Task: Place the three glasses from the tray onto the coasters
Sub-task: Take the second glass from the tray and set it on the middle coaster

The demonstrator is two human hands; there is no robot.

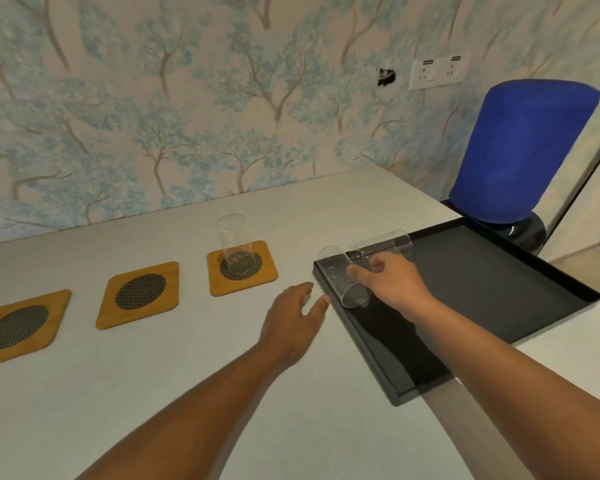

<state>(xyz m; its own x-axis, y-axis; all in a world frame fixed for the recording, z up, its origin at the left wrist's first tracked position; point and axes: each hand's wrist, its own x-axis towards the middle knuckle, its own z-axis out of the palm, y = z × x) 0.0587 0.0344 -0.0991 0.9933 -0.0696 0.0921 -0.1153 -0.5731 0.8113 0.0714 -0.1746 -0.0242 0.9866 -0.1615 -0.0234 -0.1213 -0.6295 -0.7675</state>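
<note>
Two bare forearms reach forward over the pale, matte surface (194,393). The left hand (293,322) hovers palm-down just beside the left rim of the flat black rectangular tray (499,289), its fingers spread and its grip open on nothing. The right hand (388,282) reaches over the tray's near-left corner, its grip closed around a clear cylindrical glass (343,278) that tilts steeply, open mouth toward the camera and base pointing away. Whether this glass touches the tray floor cannot be told.

Just behind that hand, a second clear glass (383,245) lies on its side on the tray's far-left part, partly hidden by the fingers. The tray overhangs a seam in the surface at its near corner.

To the left, three square wooden coasters with rounded corners and dark woven round insets sit in a row: the nearest coaster (18,327) at far left and the middle coaster (139,294) are bare, and the farthest coaster (241,268), near the tray, carries a third clear glass (234,240) standing upright.

Beyond the tray stands a blue fabric chair back (523,150). A wall papered with blue trees (187,98) holds a white socket plate (439,69).
</note>
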